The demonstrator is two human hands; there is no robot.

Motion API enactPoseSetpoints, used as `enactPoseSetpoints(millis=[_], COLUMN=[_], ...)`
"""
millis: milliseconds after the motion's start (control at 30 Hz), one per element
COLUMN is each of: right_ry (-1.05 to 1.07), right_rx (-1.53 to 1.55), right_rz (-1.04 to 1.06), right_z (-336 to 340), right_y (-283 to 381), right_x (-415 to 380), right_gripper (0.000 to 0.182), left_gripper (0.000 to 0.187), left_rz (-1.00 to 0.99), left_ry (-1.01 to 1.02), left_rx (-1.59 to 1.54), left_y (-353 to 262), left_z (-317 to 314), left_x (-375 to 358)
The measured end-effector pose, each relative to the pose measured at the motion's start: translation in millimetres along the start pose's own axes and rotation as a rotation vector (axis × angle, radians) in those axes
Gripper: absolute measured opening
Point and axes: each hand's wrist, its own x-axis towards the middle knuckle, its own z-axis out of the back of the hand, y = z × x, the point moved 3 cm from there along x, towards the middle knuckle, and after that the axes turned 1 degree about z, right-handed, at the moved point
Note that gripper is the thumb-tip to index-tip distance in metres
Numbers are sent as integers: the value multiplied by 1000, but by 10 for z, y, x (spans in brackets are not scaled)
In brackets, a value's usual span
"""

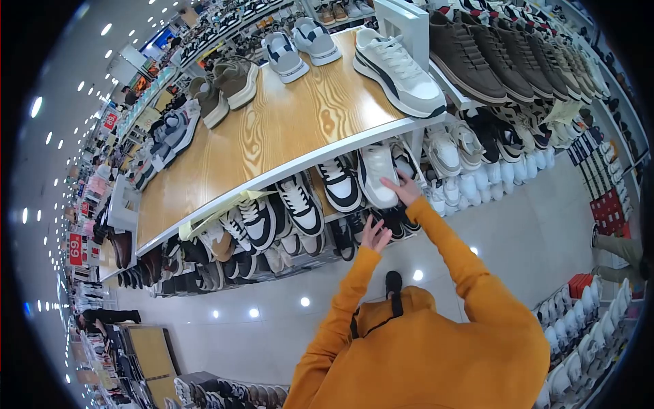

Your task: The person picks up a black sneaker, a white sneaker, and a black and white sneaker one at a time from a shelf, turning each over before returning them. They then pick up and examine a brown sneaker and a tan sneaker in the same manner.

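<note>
Gleaming tile floor [531, 238]; wooden display top [272, 136]; shoe shelves [300, 204] below.

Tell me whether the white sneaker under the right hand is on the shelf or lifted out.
On the shelf. The white sneaker sits in its row under the wooden display top; the right hand only touches its side.

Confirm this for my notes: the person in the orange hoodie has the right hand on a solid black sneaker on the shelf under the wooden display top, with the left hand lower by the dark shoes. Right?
Not quite. The head view shows the right hand on a white sneaker, not a solid black one. The rest holds: it sits under the wooden display top, and the left hand is lower by the dark shoes.
</note>
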Motion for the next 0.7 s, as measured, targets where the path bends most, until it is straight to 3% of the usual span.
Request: enactPoseSetpoints(millis=[100,233,333,367,467,500,600,633,667,700], right_ry=[62,72,79,2,67,54,131,157,77,-6], right_rx=[-12,-197,-378,-568,-541,-521,-349,-191,-409,-473], right_rz=[-31,-15,95,95,390,52,252,292,566,691], right_z=[114,169,245,331,504,385,449,528,632,617], right_y=[-487,-583,-682,-878,-1024,-446,261,340,554,948], right_x=[541,594,524,589,441,-107,-761,-743,-739,-864], right_gripper=[87,98,80,76,71,69,64,54,51,50], left_gripper=[62,61,55,54,53,53,53,51,50,49], left_rz=[16,97,124,135,174,193,221,246,251,257], left_ry=[7,-59,-44,-32,42,72,138,105,94,76], left_rx=[23,-96,-71,-51,-72,-90,-95,-64,-110,-158], left_y=[33,211,212,165,175,199,223,182,190,200], left_z=[153,297,188,90,-126,-173,-392,-497,-573,-641], left_x=[-373,-692,-871,-926,-935,-936,-967,-972,-928,-896])
